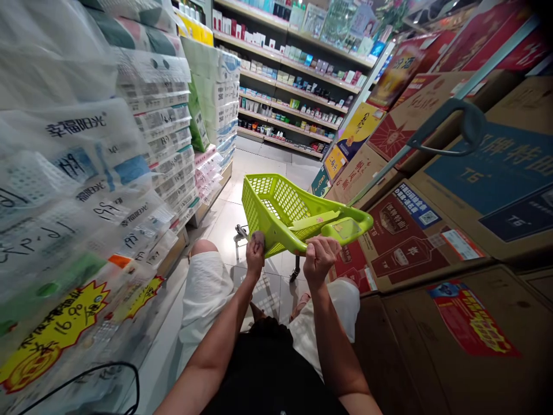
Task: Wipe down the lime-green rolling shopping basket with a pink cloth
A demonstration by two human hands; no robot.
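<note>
A lime-green plastic shopping cart [285, 199] with latticed walls stands tilted across the aisle before me. My right hand [320, 258] is closed in a fist around its handle bar. My left hand [254, 256] is closed on a small greyish cloth [258, 237], pressed against the cart's near left side. The fingers of that hand are partly hidden. A fold-down flap [315, 221] crosses the basket close to the handle. Under the cart, a caster wheel [295, 272] rests on the tiles.
Stacked wrapped tissue packs [159, 127] line the left side, with yellow price signs [56, 331]. Cardboard cartons [432, 225] rise on the right; a long pole with a grey looped grip [449, 124] crosses them. Shelves of small boxes [294, 75] span the aisle's far end.
</note>
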